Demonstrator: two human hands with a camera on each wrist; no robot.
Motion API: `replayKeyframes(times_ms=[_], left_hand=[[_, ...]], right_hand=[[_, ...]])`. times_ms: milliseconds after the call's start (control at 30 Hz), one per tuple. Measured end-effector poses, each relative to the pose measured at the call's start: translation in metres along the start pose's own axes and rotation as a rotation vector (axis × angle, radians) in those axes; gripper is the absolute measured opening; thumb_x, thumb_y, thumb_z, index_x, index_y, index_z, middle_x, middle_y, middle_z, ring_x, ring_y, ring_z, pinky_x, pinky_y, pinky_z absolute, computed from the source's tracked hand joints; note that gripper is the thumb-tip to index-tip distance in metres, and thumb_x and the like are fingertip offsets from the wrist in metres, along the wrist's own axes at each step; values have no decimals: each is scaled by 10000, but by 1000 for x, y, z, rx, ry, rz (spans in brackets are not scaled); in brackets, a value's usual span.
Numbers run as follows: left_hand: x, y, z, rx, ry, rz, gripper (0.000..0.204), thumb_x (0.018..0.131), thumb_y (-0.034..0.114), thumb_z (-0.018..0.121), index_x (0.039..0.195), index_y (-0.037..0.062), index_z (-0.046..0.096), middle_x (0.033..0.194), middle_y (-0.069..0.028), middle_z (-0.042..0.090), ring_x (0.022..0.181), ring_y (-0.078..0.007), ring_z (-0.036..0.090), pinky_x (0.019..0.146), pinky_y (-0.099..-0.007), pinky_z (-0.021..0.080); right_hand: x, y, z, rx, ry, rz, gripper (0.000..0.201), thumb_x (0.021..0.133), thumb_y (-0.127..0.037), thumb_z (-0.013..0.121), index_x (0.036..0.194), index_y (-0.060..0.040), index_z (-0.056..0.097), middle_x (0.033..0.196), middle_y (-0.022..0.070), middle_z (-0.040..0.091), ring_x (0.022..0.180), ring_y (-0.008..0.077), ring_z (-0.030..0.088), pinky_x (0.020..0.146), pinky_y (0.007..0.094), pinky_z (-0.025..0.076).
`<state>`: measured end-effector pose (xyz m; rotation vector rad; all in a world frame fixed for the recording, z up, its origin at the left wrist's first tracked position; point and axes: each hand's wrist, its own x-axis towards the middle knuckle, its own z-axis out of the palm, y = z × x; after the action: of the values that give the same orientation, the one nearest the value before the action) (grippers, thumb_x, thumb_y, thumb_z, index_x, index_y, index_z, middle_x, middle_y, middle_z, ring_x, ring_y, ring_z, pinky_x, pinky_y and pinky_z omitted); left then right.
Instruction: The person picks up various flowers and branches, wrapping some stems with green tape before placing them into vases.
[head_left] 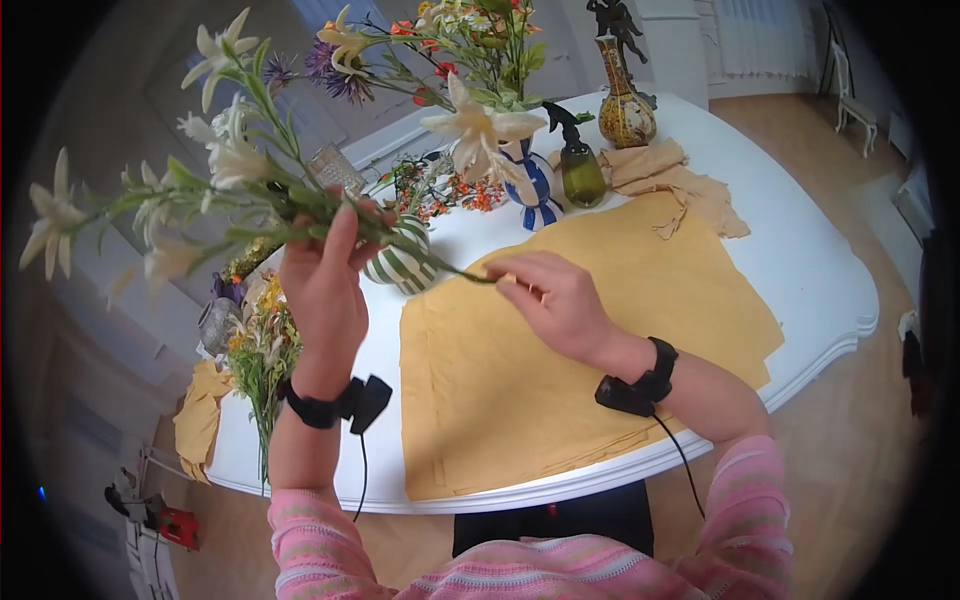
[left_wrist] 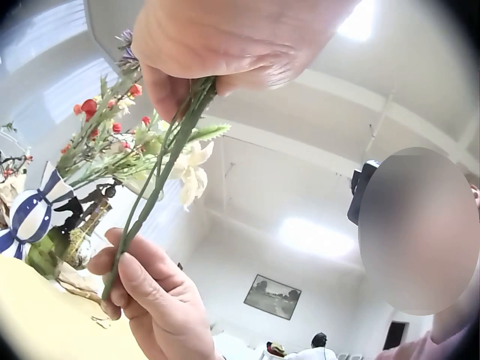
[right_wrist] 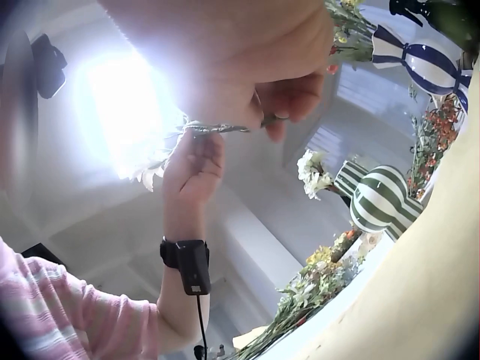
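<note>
The left hand (head_left: pixel 325 295) grips the white flowers (head_left: pixel 235 155), gathered but out of any vase, above the green-striped vase (head_left: pixel 405 268); the right hand (head_left: pixel 562 312) pinches a stem end. Right of that vase, the blue-striped vase (head_left: pixel 538 185) already holds a mixed bunch (head_left: pixel 512 62).

two bare hands, one left hand (head_left: pixel 325 280) and one right hand (head_left: pixel 560 308), wear two wrist cameras (head_left: pixel 628 396), one on each arm. there is one white surface (head_left: pixel 830 270). on it are two striped vases, one blue-and-white vase (head_left: pixel 530 185) and one green-and-white vase (head_left: pixel 408 262), plus one yellow-patterned vase (head_left: pixel 626 118), one green spray bottle (head_left: pixel 580 175) and one dark figurine (head_left: pixel 620 25). beyond are one white chair (head_left: pixel 855 110) and one framed picture (left_wrist: pixel 273 297). the white flowers (head_left: pixel 478 125) and paper sheets (head_left: pixel 590 340) overlap too much to count.
</note>
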<state>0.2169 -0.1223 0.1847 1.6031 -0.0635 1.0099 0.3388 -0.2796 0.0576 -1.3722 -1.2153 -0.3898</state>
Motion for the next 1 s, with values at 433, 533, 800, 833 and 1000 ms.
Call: replayKeyframes(times_ms=[433,533,800,833,1000], left_hand=[[137,-18,45,198,122,335,269,871,117,664,1039,-67,562,958,-135,660,784,-204,679,654,-325,614],[155,-27,56,304,154,338,289,855,131,685,1007,-88,572,945,-146,657,773,-201,680,617,-322,617],[195,-64,68,597,290,426,356,819,206,730,916,-112,606,862,-151,664,724,-194,684,564,-321,609],[190,-61,74,569,298,361,373,810,224,740,897,-115,610,835,-151,667,695,-193,684,563,-316,606],[214,-92,66,708,360,456,403,781,311,746,877,-63,631,772,-180,678,644,-283,675,625,-383,529]], right_hand=[[-1,60,-7,105,157,270,404,830,-85,636,1226,-60,564,1154,85,594,749,168,604,717,301,489],[3,68,-7,153,197,260,407,836,-88,639,1234,-58,556,1134,87,602,756,164,603,713,293,487],[1,86,-11,209,163,400,446,845,-95,635,1273,-49,521,1099,75,615,759,158,606,710,291,489],[1,87,-11,208,165,401,446,845,-95,635,1273,-49,521,1099,75,615,759,158,606,710,291,489],[3,84,-16,181,123,452,461,837,-97,628,1282,-58,517,1073,67,617,715,146,600,709,292,489]])
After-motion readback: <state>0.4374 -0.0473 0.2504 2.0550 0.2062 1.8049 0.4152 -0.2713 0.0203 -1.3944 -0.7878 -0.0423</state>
